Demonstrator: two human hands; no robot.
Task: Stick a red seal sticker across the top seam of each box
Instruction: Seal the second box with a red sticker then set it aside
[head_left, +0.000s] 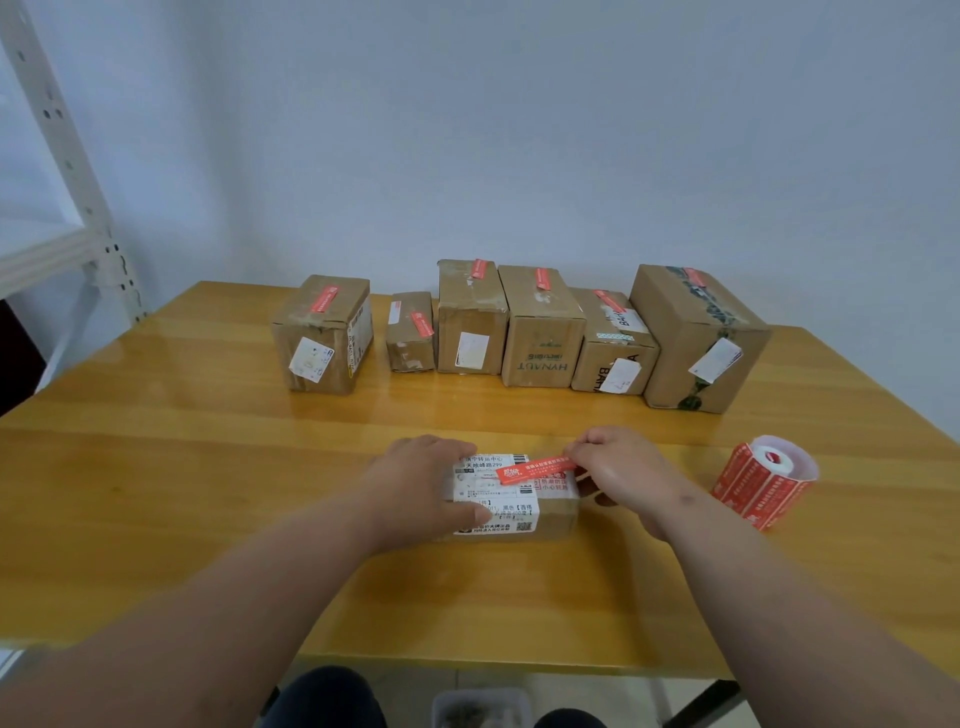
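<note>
A small cardboard box (550, 512) with a white shipping label lies near the middle of the wooden table (208, 467). My left hand (421, 486) grips its left end, thumb on the front face. My right hand (621, 470) pinches the right end of a red seal sticker (535, 470). The sticker lies slanted over the box's top. A roll of red seal stickers (761, 480) lies on its side to the right of my right hand.
Several cardboard boxes (540, 327) stand in a row at the back of the table, each with a red sticker on top. A white metal shelf frame (67, 208) stands at the left. The table's front edge is close to me.
</note>
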